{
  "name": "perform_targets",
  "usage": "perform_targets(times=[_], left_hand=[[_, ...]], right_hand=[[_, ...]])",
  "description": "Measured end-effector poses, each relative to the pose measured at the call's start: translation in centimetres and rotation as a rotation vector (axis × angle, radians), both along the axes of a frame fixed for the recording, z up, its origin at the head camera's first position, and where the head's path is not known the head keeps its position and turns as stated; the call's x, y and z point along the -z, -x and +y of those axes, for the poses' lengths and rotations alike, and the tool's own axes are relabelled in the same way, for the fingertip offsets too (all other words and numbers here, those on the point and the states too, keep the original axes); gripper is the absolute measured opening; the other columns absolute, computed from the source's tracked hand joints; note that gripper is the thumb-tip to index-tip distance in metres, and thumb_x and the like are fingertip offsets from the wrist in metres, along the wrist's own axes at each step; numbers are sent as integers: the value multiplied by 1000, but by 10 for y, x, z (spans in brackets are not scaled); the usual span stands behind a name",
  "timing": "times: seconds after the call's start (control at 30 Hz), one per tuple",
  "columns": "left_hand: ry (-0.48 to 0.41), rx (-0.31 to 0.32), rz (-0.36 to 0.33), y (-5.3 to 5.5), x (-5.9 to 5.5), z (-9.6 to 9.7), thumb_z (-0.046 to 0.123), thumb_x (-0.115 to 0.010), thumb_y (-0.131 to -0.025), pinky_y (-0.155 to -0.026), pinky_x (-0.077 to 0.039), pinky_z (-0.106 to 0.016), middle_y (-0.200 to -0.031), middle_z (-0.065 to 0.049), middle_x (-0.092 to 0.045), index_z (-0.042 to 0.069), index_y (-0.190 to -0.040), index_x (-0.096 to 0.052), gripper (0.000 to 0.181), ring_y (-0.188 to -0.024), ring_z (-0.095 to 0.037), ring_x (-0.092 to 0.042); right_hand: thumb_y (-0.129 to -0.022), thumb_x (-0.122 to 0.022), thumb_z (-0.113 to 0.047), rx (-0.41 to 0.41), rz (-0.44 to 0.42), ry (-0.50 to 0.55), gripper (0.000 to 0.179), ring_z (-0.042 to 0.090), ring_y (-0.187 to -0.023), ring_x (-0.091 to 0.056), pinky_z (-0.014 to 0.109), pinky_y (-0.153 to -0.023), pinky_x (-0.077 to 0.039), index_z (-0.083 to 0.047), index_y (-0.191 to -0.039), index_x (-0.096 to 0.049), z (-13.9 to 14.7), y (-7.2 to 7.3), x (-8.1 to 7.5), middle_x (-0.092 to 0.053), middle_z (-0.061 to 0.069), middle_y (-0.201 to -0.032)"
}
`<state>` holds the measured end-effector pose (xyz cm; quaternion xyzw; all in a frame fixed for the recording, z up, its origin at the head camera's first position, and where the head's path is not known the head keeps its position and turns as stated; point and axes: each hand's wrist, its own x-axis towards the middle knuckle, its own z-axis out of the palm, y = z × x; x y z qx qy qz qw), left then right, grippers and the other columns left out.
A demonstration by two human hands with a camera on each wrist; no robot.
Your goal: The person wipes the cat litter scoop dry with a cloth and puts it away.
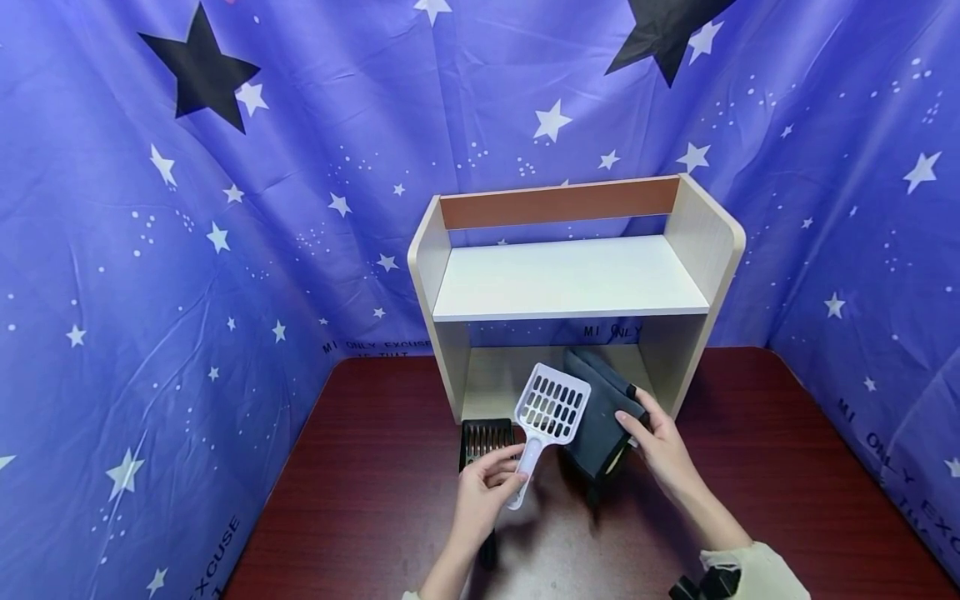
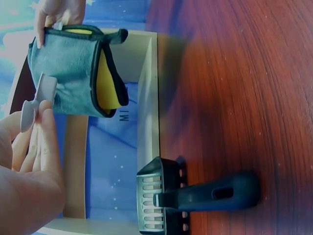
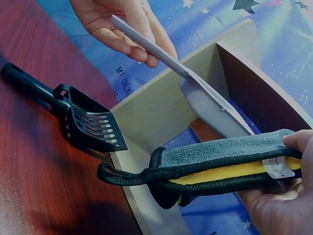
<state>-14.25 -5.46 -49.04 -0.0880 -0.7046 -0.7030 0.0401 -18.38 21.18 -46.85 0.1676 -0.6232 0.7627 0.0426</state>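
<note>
Dark red table (image 1: 360, 467), starry blue curtain (image 1: 315, 158) behind, pale shelf unit (image 1: 570, 279) between.
I note, left to right: black scoop (image 2: 195, 197) lies on the table; left hand (image 1: 483, 492) pinches the handle of the raised white scoop (image 1: 537, 437); right hand (image 1: 663, 437) grips the folded grey cloth (image 1: 600, 421) before the shelf unit.

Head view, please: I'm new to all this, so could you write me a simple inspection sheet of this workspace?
Surface: dark red, wood-grained table.
Job's things: white slotted scoop and folded grey-and-yellow cloth, both held above the table.
Clutter: black slotted scoop lying near the shelf.
Hands: left hand holds the white slotted scoop; right hand grips the cloth.
Cables: nothing seen.
Surroundings: blue star-print fabric behind and at both sides.
</note>
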Motion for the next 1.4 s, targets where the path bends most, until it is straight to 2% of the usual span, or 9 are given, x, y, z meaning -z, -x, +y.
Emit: perform_targets(times=[0.33, 0.67, 0.77, 1.1, 1.2, 1.4], left_hand=[[-17, 5, -5, -1, -1, 13, -9, -72, -83, -74, -59, -17, -104, -28, -73, -4, -121, -67, 39, -81, 1, -70], [-42, 2, -23, -5, -3, 18, -3, -75, -83, -74, -58, -15, -106, -28, -72, -5, -122, -66, 40, -81, -5, -71], [-46, -4, -31, -4, -3, 18, -3, -75, -83, -72, -57, -14, -106, -28, -72, -4, -123, -66, 41, -80, -5, -71], [-52, -24, -6, -2, 0, 20, -4, -74, -83, -74, -59, -16, -104, -30, -72, -6, -122, -66, 40, -79, -3, -70], [-63, -30, -8, -2, 0, 20, -4, -74, -83, -75, -59, -16, -105, -30, -72, -7, -122, -65, 40, -80, -3, -70], [-82, -39, -2, -2, 0, 19, -5, -71, -85, -77, -59, -16, -106, -31, -71, -8, -124, -64, 39, -81, -4, -71]], right_hand=[[-102, -46, 2, -44, -7, 61, 50, 1, -108, -65, 19, -85, -59, -11, -150, -36, -8, -2, 5, -64, -16, -126], [-99, -48, 8, -51, 17, 64, 62, -7, -119, -57, 13, -91, -55, 9, -154, -19, -13, -2, 14, -57, -24, -135], [-99, -49, 8, -57, 28, 64, 62, -6, -119, -58, 14, -91, -55, 11, -153, -19, -13, -3, 16, -58, -24, -135], [-99, -49, 9, -50, 77, 15, 54, -3, -109, -64, 14, -83, -57, 4, -151, -35, -14, -6, 22, -62, -20, -132], [-99, -48, 9, -65, 94, -4, 54, -3, -109, -65, 14, -83, -58, 6, -150, -34, -15, -6, 24, -61, -20, -133], [-99, -49, 7, -68, 77, -51, 54, -3, -111, -64, 15, -86, -57, 16, -148, -27, -19, -9, 27, -60, -23, -134]])
